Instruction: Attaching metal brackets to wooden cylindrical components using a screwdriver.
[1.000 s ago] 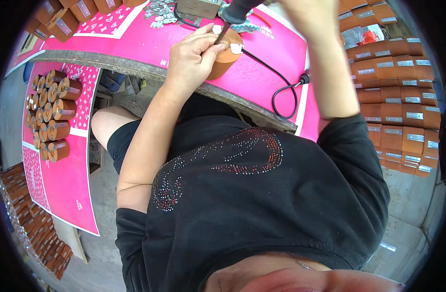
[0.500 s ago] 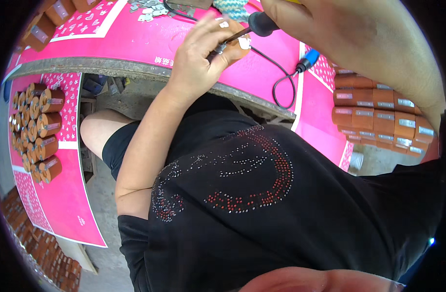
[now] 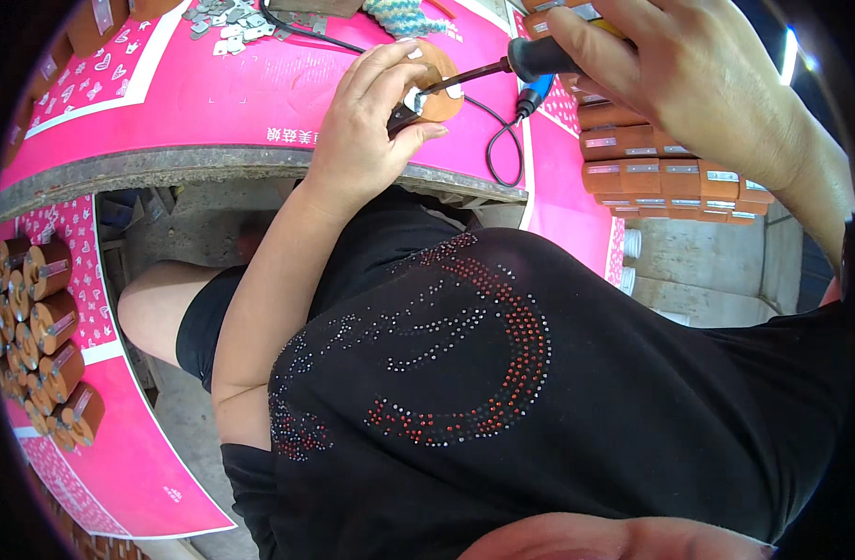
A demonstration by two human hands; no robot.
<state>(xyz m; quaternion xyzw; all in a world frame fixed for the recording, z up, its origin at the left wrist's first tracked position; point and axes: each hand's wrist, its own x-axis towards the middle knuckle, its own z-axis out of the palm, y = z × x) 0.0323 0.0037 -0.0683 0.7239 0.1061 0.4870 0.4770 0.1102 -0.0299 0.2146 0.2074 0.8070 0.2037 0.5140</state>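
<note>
My left hand (image 3: 353, 126) is closed around a rounded orange-brown block (image 3: 439, 109) with small white and metal parts on its upper face. It holds the block over the pink table near the front edge. In my right hand (image 3: 679, 84), the fingers wrap round the black handle of a screwdriver (image 3: 539, 60); a bit of yellow shows at the handle's end. The screwdriver's dark shaft slants down to the left, its tip at the block's face beside my left fingers. Exactly what the tip touches is too small to tell.
Loose flat metal plates (image 3: 230, 23) lie at the far left, near a knitted cloth (image 3: 404, 15). A black cable with a blue connector (image 3: 535, 96) loops beside the block. Stacked brown blocks (image 3: 665, 177) stand at right; more blocks (image 3: 54, 322) sit on a left-hand pink surface.
The view has shifted, so the stacks and table appear moved. My left fingers, blurred before, are now steady on the block. My right hand shows more fully, still with the screwdriver at the block.
</note>
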